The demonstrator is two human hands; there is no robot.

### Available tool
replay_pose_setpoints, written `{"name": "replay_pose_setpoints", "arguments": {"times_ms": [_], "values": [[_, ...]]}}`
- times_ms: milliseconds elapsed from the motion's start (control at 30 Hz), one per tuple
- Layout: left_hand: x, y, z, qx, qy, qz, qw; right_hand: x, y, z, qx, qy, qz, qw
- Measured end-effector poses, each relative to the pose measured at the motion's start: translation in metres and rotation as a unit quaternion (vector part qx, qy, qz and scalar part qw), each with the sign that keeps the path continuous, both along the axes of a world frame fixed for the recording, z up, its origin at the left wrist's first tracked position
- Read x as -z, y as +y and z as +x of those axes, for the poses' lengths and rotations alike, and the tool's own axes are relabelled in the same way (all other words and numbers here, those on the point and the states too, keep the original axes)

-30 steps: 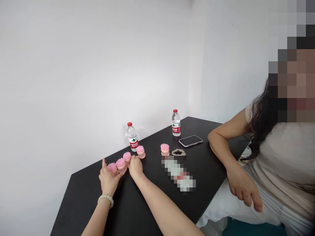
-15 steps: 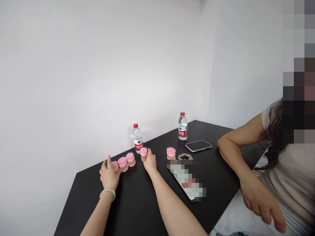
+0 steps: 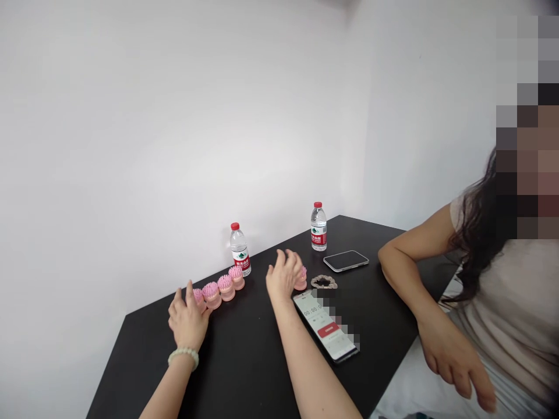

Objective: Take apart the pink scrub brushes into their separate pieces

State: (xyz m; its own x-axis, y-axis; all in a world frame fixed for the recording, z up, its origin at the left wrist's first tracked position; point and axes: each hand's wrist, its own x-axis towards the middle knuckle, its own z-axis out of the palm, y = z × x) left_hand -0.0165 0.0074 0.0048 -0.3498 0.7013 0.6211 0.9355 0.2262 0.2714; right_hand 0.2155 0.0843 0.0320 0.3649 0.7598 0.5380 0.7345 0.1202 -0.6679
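Several small pink scrub brushes stand bristles up in a slanting row on the black table (image 3: 244,349). At the row's left end, my left hand (image 3: 187,320) is curled around the first brush (image 3: 199,298), which its fingers partly cover. Beside that one stand a second brush (image 3: 212,295), a third (image 3: 226,287) and, at the right end, another brush (image 3: 236,278) in front of a water bottle (image 3: 240,250). My right hand (image 3: 283,276) is at a separate pink brush (image 3: 301,279), fingers apart and partly over it; contact cannot be made out.
A phone (image 3: 336,343) with a lit timer screen lies right of my right forearm. Beyond it are a beige hair tie (image 3: 324,282), a dark-screened phone (image 3: 346,261) and a second water bottle (image 3: 318,230). Another person's arm (image 3: 410,285) rests at the table's right edge.
My right hand has let go of a brush, which now stands at the right end of the row, and has moved right to the separate brush. My left hand stays at the first brush.
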Motion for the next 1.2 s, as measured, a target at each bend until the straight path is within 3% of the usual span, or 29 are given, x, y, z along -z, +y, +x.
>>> {"name": "replay_pose_setpoints", "arguments": {"times_ms": [100, 200, 333, 433, 533, 633, 800, 933, 1133, 1200], "values": [[-0.005, -0.003, 0.015, 0.053, 0.064, 0.008, 0.997, 0.005, 0.009, 0.022, 0.037, 0.017, -0.040, 0.998], [-0.011, -0.003, 0.030, 0.104, 0.105, 0.003, 0.989, 0.012, 0.017, 0.033, 0.022, 0.014, -0.084, 0.996], [-0.011, -0.018, 0.047, 0.173, 0.120, 0.000, 0.978, 0.010, 0.018, 0.027, -0.034, -0.010, -0.108, 0.994], [-0.002, -0.043, 0.052, 0.263, 0.042, -0.006, 0.964, 0.003, 0.009, 0.009, -0.115, -0.036, -0.116, 0.986], [0.010, -0.070, 0.048, 0.301, -0.120, -0.029, 0.946, -0.002, -0.014, -0.015, -0.221, -0.059, -0.127, 0.965], [0.019, -0.092, 0.041, 0.287, -0.271, -0.054, 0.917, -0.002, -0.049, -0.035, -0.343, -0.072, -0.144, 0.926], [0.021, -0.113, 0.041, 0.262, -0.386, -0.077, 0.881, -0.001, -0.105, -0.048, -0.474, -0.049, -0.162, 0.864], [0.013, -0.120, 0.051, 0.282, -0.404, -0.109, 0.863, 0.000, -0.136, -0.040, -0.503, -0.015, -0.167, 0.848], [-0.005, -0.145, 0.073, 0.331, -0.377, -0.105, 0.859, 0.016, -0.179, -0.001, -0.435, 0.075, -0.153, 0.884], [-0.013, -0.157, 0.084, 0.355, -0.352, -0.113, 0.858, 0.026, -0.194, 0.014, -0.427, 0.161, -0.154, 0.877]]}}
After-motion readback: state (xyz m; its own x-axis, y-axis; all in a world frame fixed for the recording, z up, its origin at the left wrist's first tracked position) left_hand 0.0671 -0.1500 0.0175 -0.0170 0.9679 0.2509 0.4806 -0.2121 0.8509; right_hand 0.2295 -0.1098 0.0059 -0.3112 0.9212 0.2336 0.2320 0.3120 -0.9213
